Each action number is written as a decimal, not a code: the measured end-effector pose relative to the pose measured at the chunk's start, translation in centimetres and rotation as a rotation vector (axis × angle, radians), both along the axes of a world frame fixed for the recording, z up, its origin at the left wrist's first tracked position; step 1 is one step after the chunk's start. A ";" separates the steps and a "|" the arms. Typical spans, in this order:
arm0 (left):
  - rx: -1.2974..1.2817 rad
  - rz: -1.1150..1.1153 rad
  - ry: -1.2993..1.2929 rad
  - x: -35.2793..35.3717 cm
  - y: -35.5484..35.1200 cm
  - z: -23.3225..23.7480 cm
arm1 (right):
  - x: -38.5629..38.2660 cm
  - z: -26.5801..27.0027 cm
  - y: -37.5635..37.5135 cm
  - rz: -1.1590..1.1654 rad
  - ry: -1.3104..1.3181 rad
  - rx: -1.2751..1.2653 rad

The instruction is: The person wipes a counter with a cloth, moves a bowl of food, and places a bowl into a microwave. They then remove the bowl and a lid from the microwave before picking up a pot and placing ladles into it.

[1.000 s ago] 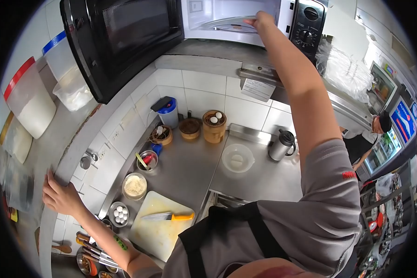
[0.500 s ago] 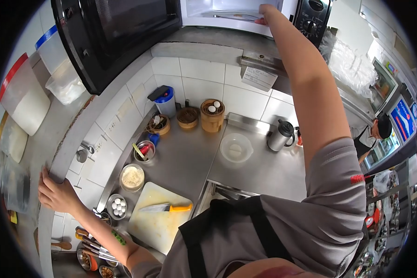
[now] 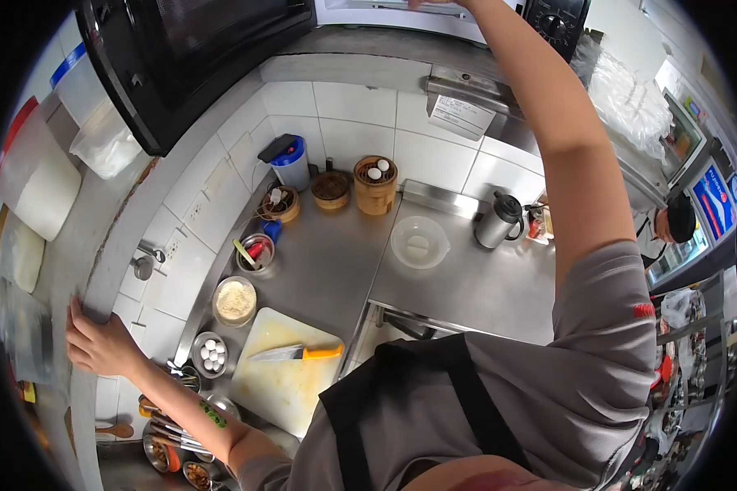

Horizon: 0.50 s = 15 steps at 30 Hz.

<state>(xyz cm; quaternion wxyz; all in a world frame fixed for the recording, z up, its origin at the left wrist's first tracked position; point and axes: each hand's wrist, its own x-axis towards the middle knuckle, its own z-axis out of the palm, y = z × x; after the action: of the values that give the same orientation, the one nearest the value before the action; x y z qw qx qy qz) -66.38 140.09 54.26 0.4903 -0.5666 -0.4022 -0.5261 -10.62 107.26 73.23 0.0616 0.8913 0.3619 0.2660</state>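
My left hand [image 3: 98,340] rests on the edge of the grey shelf [image 3: 110,237] at the left, its fingers spread a little and nothing held. At the top edge of the view my right hand [image 3: 438,3] reaches into the white interior of the open microwave [image 3: 397,18]; most of it is cut off, so its fingers cannot be made out. The black microwave door [image 3: 196,61] hangs open to the left. A glass plate is partly visible inside, near my right hand.
Below are a cutting board [image 3: 262,389] with an orange-handled knife [image 3: 323,352], a bowl of eggs [image 3: 210,355], a flour bowl [image 3: 234,302], a clear bowl [image 3: 419,243], a steel jug [image 3: 498,222] and bamboo steamers [image 3: 376,192]. Another person [image 3: 671,222] stands far right.
My right hand has moved up and left within the microwave opening, mostly out of view. The whole view has shifted slightly. My left hand stays at the shelf edge.
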 end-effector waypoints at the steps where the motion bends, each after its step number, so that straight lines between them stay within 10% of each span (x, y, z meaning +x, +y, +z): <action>1: -0.004 0.001 -0.002 0.0 -0.1 0.0 | -0.9 -0.1 -0.3 0.200 0.197 -0.009; 13: 0.011 -0.008 -0.002 0.0 0.1 0.0 | -0.4 -0.5 -4.0 -0.034 -0.036 0.001; 15: 0.025 -0.012 0.002 0.0 0.1 0.0 | 4.9 -0.9 -4.3 -0.208 -0.302 -0.314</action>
<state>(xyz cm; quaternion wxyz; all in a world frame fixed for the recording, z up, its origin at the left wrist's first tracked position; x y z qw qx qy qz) -66.37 140.19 54.22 0.4946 -0.5633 -0.3917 -0.5335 -5.72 102.97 72.31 0.2801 0.8534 0.2918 0.3288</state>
